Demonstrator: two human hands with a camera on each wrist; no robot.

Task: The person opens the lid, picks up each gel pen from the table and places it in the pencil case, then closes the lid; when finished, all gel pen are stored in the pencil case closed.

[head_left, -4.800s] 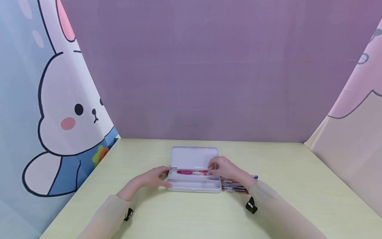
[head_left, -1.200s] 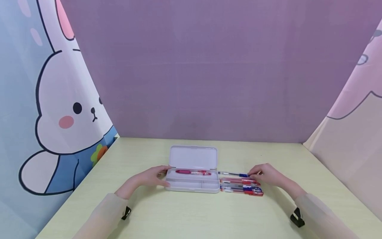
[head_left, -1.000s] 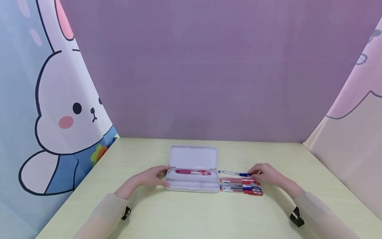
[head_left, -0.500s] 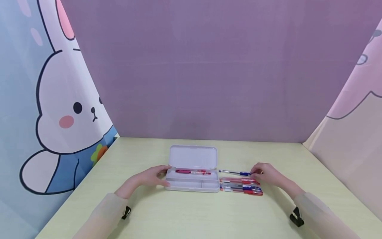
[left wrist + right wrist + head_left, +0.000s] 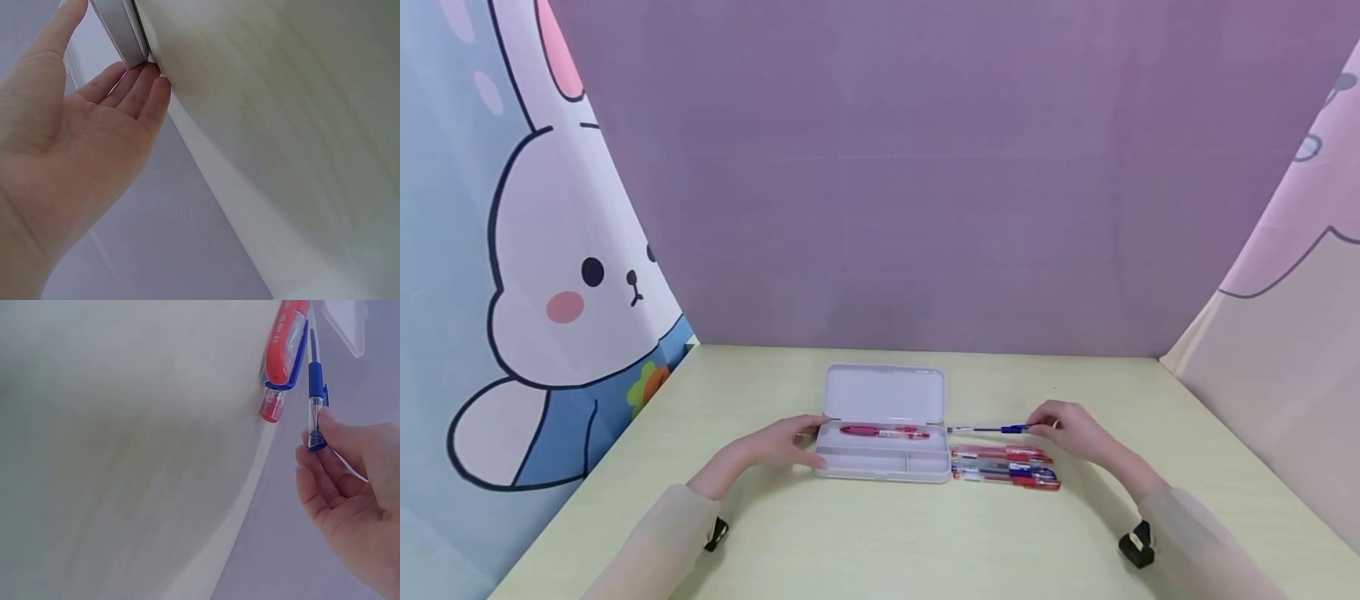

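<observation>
A white pencil case (image 5: 880, 477) lies with its lid (image 5: 885, 394) raised at the back. One pink-red pen (image 5: 883, 432) rests in its rear compartment. My left hand (image 5: 778, 443) touches the case's left end, thumb near the front corner and fingers towards the back; the left wrist view shows the fingertips (image 5: 150, 78) against the case's end wall. With thumb and fingers, my right hand (image 5: 1071, 429) pinches a blue gel pen (image 5: 988, 430) by its capped end. That pen points left towards the case and looks slightly raised.
Several red and blue pens (image 5: 1007, 475) lie side by side on the pale wooden table (image 5: 880, 542), just right of the case. A purple wall (image 5: 887, 183) rises behind; printed curtains (image 5: 572, 275) hang at the sides.
My right hand has moved from above the case to the far blue pen, now pinches its end and has shifted it slightly up. The left hand has stayed at the case's left end.
</observation>
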